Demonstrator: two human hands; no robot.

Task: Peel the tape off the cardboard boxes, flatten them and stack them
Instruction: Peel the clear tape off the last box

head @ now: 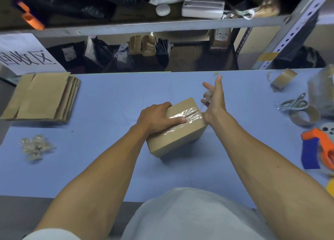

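Note:
A small sealed cardboard box (180, 136) stands in the middle of the blue table (108, 158). Clear tape (186, 116) runs wrinkled along its top seam. My left hand (155, 117) holds the box down, fingers curled over its far left edge and thumb across the top. My right hand (216, 102) is just right of the box, long fingers straight and pointing away. It holds a crumpled wad of peeled tape (207, 95), and a thin strand still runs from the wad to the box's right top edge. A stack of flattened boxes (41, 95) lies at the far left.
A heap of balled-up tape (35, 147) lies near the left front. At the right are scissors (292, 103), a tape roll (305, 117), an orange and blue tape dispenser (318, 147) and brown tape (283, 79). A metal shelf (144, 25) with bags stands behind the table.

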